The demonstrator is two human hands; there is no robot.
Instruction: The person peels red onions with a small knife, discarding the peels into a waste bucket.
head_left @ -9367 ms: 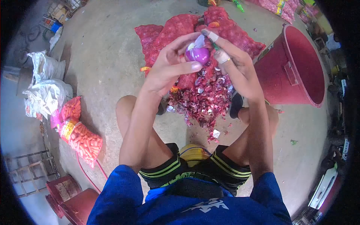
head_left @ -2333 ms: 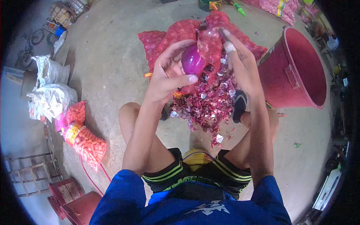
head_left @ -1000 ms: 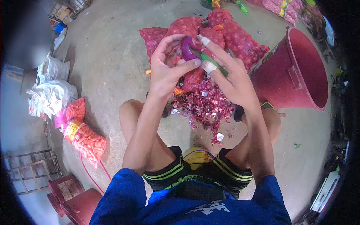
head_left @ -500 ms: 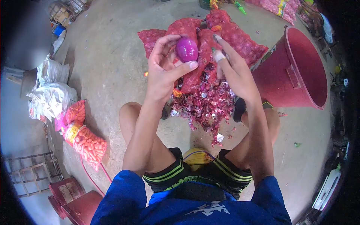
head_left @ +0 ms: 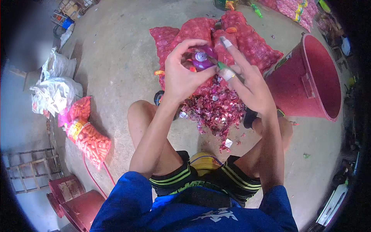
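Observation:
A purple onion (head_left: 202, 57) is held between the fingers and thumb of my left hand (head_left: 181, 73), with its pale root end showing. Close on its right, my right hand (head_left: 247, 79) grips a small knife with a green handle (head_left: 221, 65); the blade's tip is at the onion. Pale wraps cover parts of two right-hand fingers. Beneath both hands lies a heap of onion skins (head_left: 220, 112) on the floor, in front of red mesh sacks of onions (head_left: 247, 42).
To the right a large red bin (head_left: 290, 91) leans with its mouth turned right. White sacks (head_left: 58, 92) and a bag of orange carrots (head_left: 91, 143) stand on the left. Red containers (head_left: 83, 205) are at the lower left. More pink sacks (head_left: 299, 11) lie at the upper right.
The onion has turned so that its root end shows. My right hand has brought the knife against it. The whole view has shifted slightly.

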